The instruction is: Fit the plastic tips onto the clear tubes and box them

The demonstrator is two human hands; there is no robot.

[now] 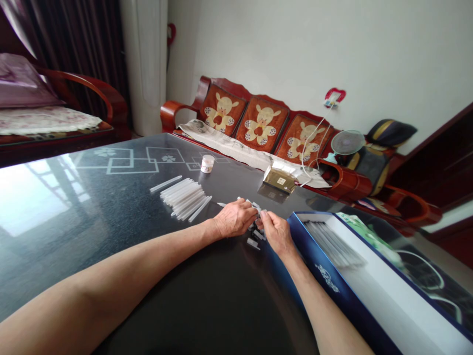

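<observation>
My left hand (236, 218) is closed, fingers curled, over the dark table. A thin whitish tip (221, 204) sticks out on its left side, apparently the end of a pen barrel in its grip. My right hand (276, 232) meets it fingertip to fingertip, pinching something small and pale that the fingers mostly hide. Beneath and between both hands lies a small heap of clear and black pen caps (253, 243). To the left, a pile of translucent white pen barrels (185, 197) rests on the table, with one barrel (166, 184) lying apart beyond it.
A blue box (318, 268) with a white inside stands right of my right arm, holding a row of pens (330, 244). Green-and-white packaging (369, 241) lies beyond it. A small white tub (207, 163) and a gold tissue box (280, 178) stand farther back on the glossy table (121, 197).
</observation>
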